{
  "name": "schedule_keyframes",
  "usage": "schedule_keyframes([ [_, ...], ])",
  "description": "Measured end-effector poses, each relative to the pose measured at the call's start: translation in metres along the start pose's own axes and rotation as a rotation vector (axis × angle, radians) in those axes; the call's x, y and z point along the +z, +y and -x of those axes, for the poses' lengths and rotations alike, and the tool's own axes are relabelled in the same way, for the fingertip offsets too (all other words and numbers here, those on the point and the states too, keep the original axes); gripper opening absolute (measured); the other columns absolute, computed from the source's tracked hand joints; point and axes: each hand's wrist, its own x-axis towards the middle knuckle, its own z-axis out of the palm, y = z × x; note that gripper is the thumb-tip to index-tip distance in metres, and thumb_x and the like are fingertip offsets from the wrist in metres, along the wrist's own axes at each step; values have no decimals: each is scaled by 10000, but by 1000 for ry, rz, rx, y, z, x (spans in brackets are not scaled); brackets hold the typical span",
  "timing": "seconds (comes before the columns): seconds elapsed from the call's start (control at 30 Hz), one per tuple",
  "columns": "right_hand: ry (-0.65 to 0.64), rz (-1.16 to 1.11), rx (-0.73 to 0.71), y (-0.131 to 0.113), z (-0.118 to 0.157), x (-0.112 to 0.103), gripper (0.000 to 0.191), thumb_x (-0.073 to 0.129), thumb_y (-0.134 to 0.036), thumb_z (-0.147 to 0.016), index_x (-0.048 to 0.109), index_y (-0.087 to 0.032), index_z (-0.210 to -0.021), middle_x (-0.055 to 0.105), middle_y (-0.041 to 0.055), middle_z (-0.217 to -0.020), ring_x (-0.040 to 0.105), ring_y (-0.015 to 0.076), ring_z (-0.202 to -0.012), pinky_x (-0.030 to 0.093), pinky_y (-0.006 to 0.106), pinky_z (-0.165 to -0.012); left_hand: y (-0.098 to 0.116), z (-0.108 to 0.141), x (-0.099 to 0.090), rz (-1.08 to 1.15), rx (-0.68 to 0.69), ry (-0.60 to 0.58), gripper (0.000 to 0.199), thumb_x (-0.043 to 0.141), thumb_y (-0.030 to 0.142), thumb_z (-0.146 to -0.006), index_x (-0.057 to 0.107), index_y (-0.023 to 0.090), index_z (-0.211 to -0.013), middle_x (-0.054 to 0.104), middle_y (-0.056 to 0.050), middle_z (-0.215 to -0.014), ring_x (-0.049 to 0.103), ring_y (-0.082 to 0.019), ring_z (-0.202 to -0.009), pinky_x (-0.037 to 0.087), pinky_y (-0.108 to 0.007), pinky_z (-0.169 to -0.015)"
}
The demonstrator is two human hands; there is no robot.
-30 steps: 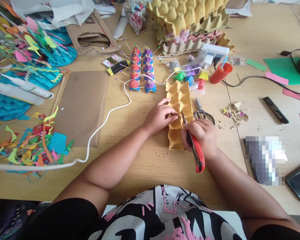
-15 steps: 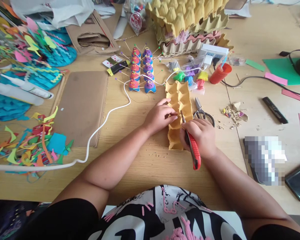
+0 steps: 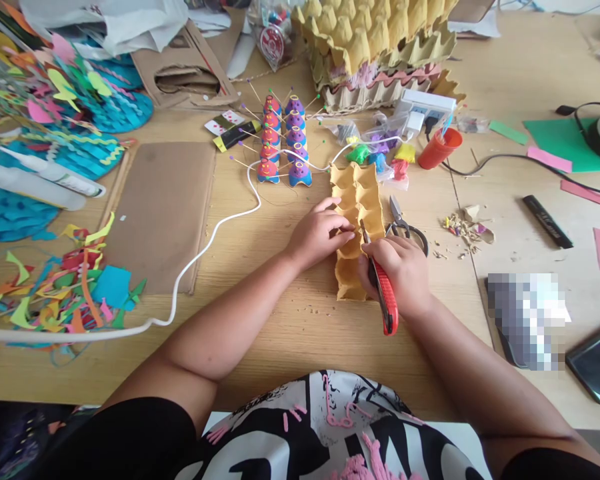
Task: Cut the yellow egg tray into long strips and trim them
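Egg tray: in the head view, lies on the table between the 2 hands, its 2 columns of cups running away from the person.
Left hand: fingers half curled and slightly apart, laid over the tray's left side; cannot tell whether they pinch it.
Right hand: fingers wrapped tightly round the red knife.
Blade: points away from the person, tip at the tray's middle ridge.
Scissors: just right of the tray, near the right hand.
Figures: 2 painted rows, beyond the left hand.
Clay: bagged colours beyond the tray's far end.
Cup: red, tilted, right of the clay.
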Motion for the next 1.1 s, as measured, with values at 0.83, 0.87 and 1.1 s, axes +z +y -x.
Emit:
schedule_keyframes([
  [0.83,10,-21,25,1,1,2,79,573,-174,-877,564,-233,-825,637,-11,-637,576,165,-579,433,308,-597,0,-1,0,10,4,-2,120,749,285,-900,811,189,-939,749,-56,-799,580,-345,-1390,498,-506,-1154],
  [0.87,3,-23,33,2,1,3,72,568,-176,-879,567,-233,-834,648,-5,-648,589,170,-588,443,312,-605,0,-1,0,8,4,-3,122,751,289,-900,811,189,-936,749,-57,-800,580,-345,-1390,499,-504,-1153],
  [1.1,-3,-135,95,8,6,6,102,635,-301,-889,570,-229,-923,676,15,-718,619,192,-612,469,337,-629,1,-1,-1,2,-22,-18,107,749,278,-898,809,199,-938,758,-57,-827,562,-346,-1414,498,-503,-1147],
])
